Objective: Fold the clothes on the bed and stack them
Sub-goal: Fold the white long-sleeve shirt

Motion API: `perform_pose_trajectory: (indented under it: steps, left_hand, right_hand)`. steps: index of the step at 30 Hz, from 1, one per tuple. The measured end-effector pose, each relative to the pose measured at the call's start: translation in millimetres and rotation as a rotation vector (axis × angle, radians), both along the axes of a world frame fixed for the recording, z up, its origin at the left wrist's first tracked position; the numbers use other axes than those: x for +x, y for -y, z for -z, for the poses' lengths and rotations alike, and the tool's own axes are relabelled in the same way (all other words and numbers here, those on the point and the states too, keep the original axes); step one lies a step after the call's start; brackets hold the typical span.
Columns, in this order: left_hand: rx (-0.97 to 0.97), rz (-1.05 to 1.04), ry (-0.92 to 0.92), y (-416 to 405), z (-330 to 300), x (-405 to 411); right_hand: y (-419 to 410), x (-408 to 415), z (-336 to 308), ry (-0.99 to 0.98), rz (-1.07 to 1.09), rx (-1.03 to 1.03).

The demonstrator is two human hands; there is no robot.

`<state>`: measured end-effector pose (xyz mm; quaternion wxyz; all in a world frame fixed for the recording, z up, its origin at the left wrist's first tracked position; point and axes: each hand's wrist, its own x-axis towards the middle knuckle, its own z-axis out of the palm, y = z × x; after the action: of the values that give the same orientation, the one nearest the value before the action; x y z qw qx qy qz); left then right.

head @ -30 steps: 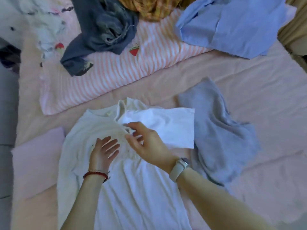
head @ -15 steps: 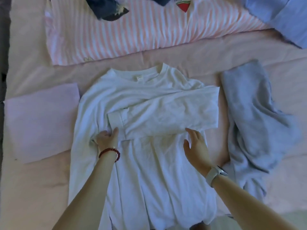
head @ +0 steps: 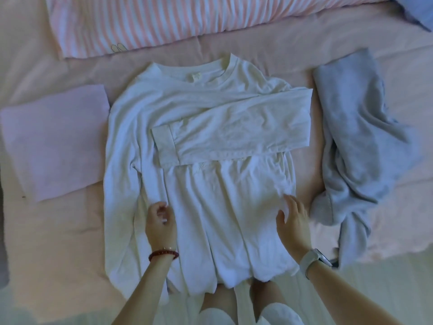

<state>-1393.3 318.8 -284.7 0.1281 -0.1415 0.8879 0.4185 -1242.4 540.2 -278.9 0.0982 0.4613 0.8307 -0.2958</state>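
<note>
Resting on white shirt (head: 210,207): L hand (head: 160,222), R hand (head: 293,221).

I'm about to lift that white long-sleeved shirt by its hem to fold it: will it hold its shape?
Probably not. The white shirt lies in soft ridges and wrinkles, so it likely flops and sags when lifted. The sleeve folded across the chest rests loose and may slide off. It looks thin, so probably light.

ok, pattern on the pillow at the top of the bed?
Pink and white stripes on the pillow, head view.
</note>
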Motion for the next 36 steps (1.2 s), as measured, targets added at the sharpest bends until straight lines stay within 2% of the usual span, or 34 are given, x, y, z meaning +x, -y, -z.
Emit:
perform_pose_trajectory:
  steps: [3,5,8,11,13,15,17,20,24,28,30,32,34,36]
  left_hand:
    - [-0.065,0.023,0.196,19.1,7.4,63.7]
    - [-0.121,0.113,0.256,28.1,14.4,98.0]
    - [-0.284,0.224,0.276,29.3,23.6,134.2]
    - [-0.414,0.193,0.2,18.7,31.7,162.6]
    - [-0.363,0.064,0.183,20.0,38.8,179.1]
    - [-0.18,-0.147,0.209,32.9,47.9,189.3]
    - [-0.029,-0.241,0.206,52.7,57.8,193.5]
    - [-0.02,-0.162,0.272,74.9,64.3,192.0]
    - [0.035,-0.298,0.253,74.2,58.4,186.1]
    - [-0.036,-0.363,0.179,70.1,48.6,188.3]
    - [-0.082,-0.316,0.093,76.9,40.1,198.0]
    - [-0.147,-0.144,-0.037,90.3,31.2,211.2]
    - [-0.236,0.025,-0.11,110.2,26.7,223.2]
    - [-0.362,0.113,-0.085,134.7,27.5,230.8]
  right_hand:
    - [14.7,40.4,2.1,0.015,0.23,-0.065]
    - [20.5,70.6,8.1,0.07,0.289,-0.091]
    - [24.3,109.8,21.6,0.142,0.308,-0.129]
    - [27.7,139.3,40.2,0.187,0.247,-0.176]
    - [30.7,152.9,52.5,0.162,0.223,-0.209]
    - [32.0,161.1,66.2,0.114,0.222,-0.211]
    - [29.9,164.2,78.7,0.072,0.268,-0.187]
    - [24.5,166.0,90.7,0.037,0.363,-0.197]
    - [26.7,171.2,87.6,-0.104,0.533,-0.202]
    - [18.4,183.0,70.4,-0.25,0.622,-0.116]
    - [5.8,193.3,58.4,-0.274,0.561,-0.048]
    - [-9.2,206.3,45.5,-0.245,0.446,-0.029]
    - [-25.2,220.8,34.6,-0.108,0.311,-0.008]
    - [-39.2,230.0,28.7,0.071,0.234,0.017]
